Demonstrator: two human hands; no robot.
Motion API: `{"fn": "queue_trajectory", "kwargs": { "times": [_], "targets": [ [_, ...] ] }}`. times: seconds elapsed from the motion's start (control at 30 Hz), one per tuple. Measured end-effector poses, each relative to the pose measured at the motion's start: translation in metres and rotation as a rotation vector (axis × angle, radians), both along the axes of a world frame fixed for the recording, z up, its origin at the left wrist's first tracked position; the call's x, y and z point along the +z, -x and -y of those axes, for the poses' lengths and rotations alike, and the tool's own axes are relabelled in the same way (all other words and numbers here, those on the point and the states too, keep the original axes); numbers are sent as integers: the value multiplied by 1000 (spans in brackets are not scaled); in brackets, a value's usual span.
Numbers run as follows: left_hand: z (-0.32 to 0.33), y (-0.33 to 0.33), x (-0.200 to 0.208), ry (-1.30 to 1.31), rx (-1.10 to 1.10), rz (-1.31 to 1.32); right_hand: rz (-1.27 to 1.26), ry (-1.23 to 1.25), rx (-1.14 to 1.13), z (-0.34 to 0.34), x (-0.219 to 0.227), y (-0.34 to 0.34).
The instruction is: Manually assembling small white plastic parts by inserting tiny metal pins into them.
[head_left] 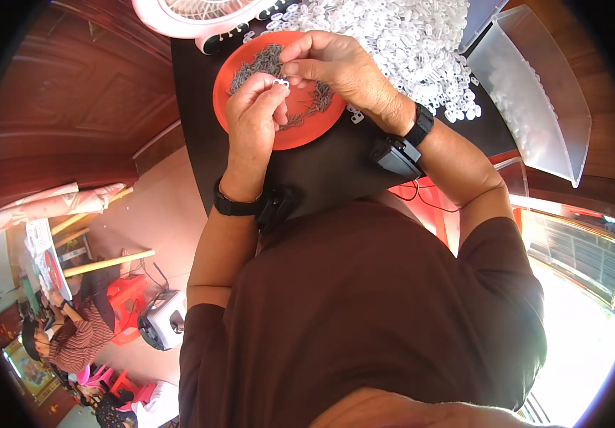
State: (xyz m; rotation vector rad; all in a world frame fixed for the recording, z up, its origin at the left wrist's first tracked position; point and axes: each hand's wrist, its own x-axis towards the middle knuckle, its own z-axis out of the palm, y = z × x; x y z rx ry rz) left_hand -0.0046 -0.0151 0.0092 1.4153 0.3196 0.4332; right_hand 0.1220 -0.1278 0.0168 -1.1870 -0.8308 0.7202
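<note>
My left hand is closed, pinching a small white plastic piece between thumb and fingertips. Facing it, my right hand is closed in a pinch, its fingertips just above the white piece. Whatever it holds is too small to make out. Both hands are over a round red plate. Small grey screw-like parts lie in a heap on its far left, with more strewn along its right and near side. Past my right hand spreads a large pile of similar white plastic pieces.
The plate stands on a black table. A white fan is at the far left. A translucent bin with white pieces lies tilted at the right. Beyond the table, a person in a striped shirt works near red stools.
</note>
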Motion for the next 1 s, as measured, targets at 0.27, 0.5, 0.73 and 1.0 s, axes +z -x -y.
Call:
{"fn": "queue_trajectory", "kwargs": {
  "times": [0.27, 0.5, 0.73, 1.0],
  "targets": [
    [2, -1, -1, -19, -14, -7, 22, -10, 51, 1, -3, 0],
    [8, 1, -3, -75, 29, -15, 87, 15, 38, 2, -4, 4],
    [10, 2, -7, -119, 50, -22, 163, 39, 6, 4, -3, 7],
    [5, -1, -7, -23, 10, -9, 128, 49, 13, 0, -2, 4]
  ]
}}
